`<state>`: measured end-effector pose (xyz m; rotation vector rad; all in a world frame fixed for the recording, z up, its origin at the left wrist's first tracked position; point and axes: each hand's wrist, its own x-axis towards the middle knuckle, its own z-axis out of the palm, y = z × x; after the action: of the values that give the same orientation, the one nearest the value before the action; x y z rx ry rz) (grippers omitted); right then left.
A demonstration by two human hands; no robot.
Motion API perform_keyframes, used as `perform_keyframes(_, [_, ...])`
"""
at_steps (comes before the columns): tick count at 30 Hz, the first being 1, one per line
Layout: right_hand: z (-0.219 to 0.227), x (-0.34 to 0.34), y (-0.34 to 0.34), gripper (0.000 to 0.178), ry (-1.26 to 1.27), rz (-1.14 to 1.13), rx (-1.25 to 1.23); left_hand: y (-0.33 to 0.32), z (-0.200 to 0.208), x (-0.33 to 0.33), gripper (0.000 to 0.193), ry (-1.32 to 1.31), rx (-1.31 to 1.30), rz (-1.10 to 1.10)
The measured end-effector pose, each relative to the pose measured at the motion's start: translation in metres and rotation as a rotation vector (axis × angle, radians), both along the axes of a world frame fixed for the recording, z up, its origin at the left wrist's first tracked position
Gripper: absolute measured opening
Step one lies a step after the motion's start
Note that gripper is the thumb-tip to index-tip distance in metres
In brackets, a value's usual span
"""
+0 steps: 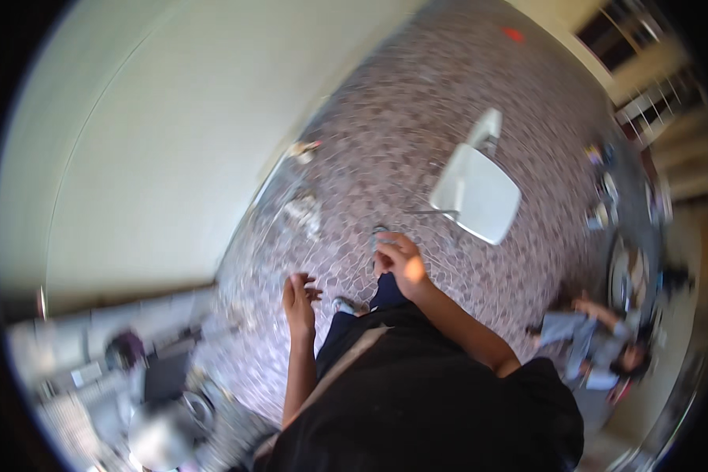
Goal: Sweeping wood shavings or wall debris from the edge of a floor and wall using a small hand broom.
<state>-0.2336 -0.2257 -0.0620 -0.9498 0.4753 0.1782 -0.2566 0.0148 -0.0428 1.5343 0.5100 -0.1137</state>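
Observation:
My left hand [297, 297] hangs in the air in front of my body, its fingers loosely bent and apart, with nothing seen in it. To its right, my right hand [401, 261] is also raised, fingers half curled and a bright patch of light on its back. No held thing shows there, though motion blurs the fingers. Both hands are above the patterned floor [354, 181] and touch nothing. Below them show my dark trousers and parts of my feet. Nearest to my right hand, farther off on the floor, stands a white chair [486, 195].
A pale wall [157, 134] runs along the left. Blurred pale scraps [303, 212] lie near its foot. At lower left is a cluttered grey surface with a black panel [165, 377]. A person in grey [566, 330] is low down at the right, near a round object [628, 275].

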Motion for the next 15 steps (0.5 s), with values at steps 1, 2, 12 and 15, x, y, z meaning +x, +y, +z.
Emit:
perform_keyframes(1, [-0.001, -0.032, 0.005, 0.023, 0.007, 0.064, -0.035, 0.009, 0.002, -0.038, 0.040, 0.048, -0.010, 0.035])
perform_keyframes(2, [-0.007, -0.020, 0.001, 0.023, 0.016, 0.109, -0.088, 0.009, -0.020, -0.033, 0.039, 0.009, -0.070, 0.075])
perform_keyframes(12, [-0.022, -0.036, 0.034, 0.026, 0.077, 0.495, -0.044, 0.020, -0.061, -0.122, 0.037, -0.069, -0.115, 0.537])
perform_keyframes(15, [-0.018, -0.018, 0.043, 0.026, 0.033, 0.543, -0.071, 0.017, -0.053, -0.120, 0.036, -0.091, -0.114, 0.614])
